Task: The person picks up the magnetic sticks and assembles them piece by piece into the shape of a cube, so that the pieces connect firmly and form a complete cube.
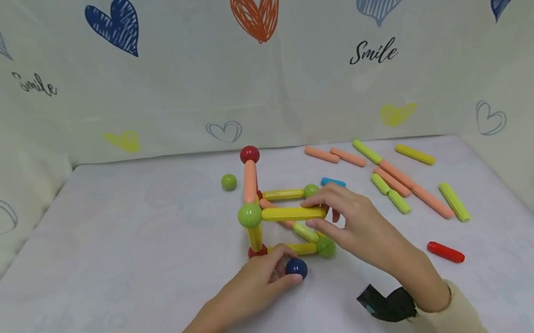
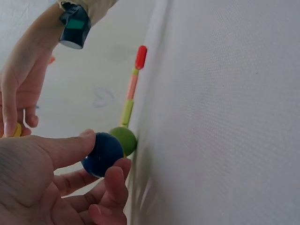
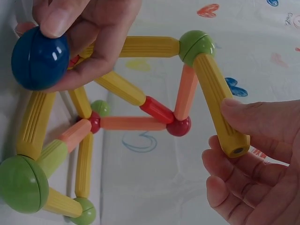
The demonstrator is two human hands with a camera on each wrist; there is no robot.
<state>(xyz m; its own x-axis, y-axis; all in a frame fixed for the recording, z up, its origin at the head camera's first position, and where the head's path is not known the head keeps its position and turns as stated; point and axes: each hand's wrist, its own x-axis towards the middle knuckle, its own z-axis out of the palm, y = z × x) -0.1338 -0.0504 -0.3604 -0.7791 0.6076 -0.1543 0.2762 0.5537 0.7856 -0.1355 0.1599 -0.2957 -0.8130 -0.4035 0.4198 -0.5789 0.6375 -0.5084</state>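
The yellow stick [image 1: 292, 213] looks light and stiff, likely hard plastic, so it should not bend when you squeeze it. The long grooves should help you grip. Pinch it by the sides and leave the grey dot [image 3: 237, 150] on its end bare, as that may be a magnet. The blue ball [image 1: 296, 268] looks hard and shiny, so it may slip or roll; hold it round its fat middle.

Your right hand [image 1: 358, 224] pinches the stick near its free end, thumb against fingers. The stick's other end meets the green ball [image 1: 249, 215] at an upper corner of the frame [image 1: 249, 180]. Your left hand [image 1: 259, 285] holds the blue ball between thumb and fingers, low over the bench [image 1: 86, 308], on your side of the frame.
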